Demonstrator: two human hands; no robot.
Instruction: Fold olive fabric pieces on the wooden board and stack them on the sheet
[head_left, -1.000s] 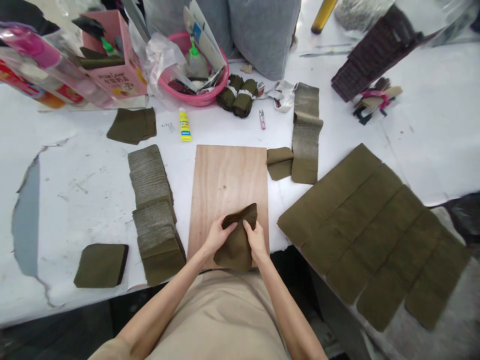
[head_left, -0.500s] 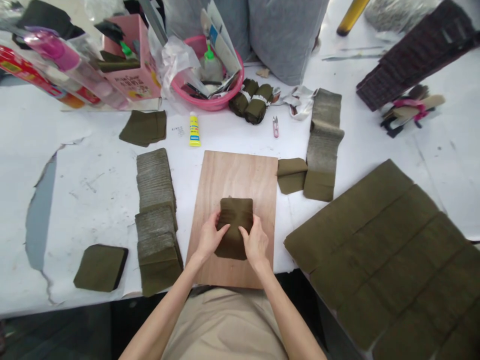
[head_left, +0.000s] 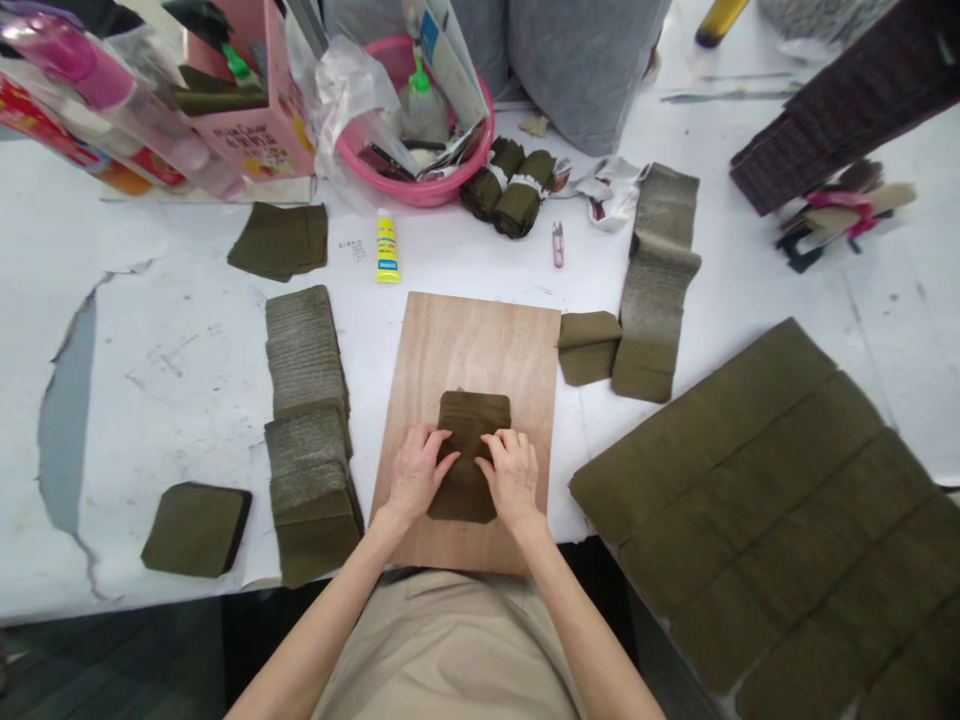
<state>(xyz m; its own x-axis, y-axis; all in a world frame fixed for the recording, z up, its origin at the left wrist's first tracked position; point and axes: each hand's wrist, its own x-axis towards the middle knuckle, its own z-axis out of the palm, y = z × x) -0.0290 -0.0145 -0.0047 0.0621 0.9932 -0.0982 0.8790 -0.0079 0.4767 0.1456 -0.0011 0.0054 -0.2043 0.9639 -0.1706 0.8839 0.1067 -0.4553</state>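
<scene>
A dark olive cloth piece (head_left: pixel 471 490) with cut corners lies on a light wooden board (head_left: pixel 480 335) in front of me. At its left edge, my left hand (head_left: pixel 420 468) pinches the cloth between thumb and fingers. My right hand (head_left: pixel 511 470) does the same at the right edge, fingertips on top of the fabric. Small creases run across the cloth between the hands. Left of the board lies a long row of overlapping olive pieces (head_left: pixel 311 440); at the right is a folded olive piece (head_left: pixel 589 348) beside a long overlapping strip (head_left: pixel 660 290).
Large olive panels (head_left: pixel 750 500) cover the right side. An olive stack (head_left: pixel 196 530) sits at the lower left. Behind are a yellow tube (head_left: pixel 387 248), pink snips (head_left: pixel 558 245), rolled olive bundles (head_left: pixel 517 190), a pink basin (head_left: pixel 420 190) and a pink box (head_left: pixel 255 140).
The fingers of both hands have moved from the side edges onto the top of the cloth, bunching it slightly. The whole view has shifted a little.
</scene>
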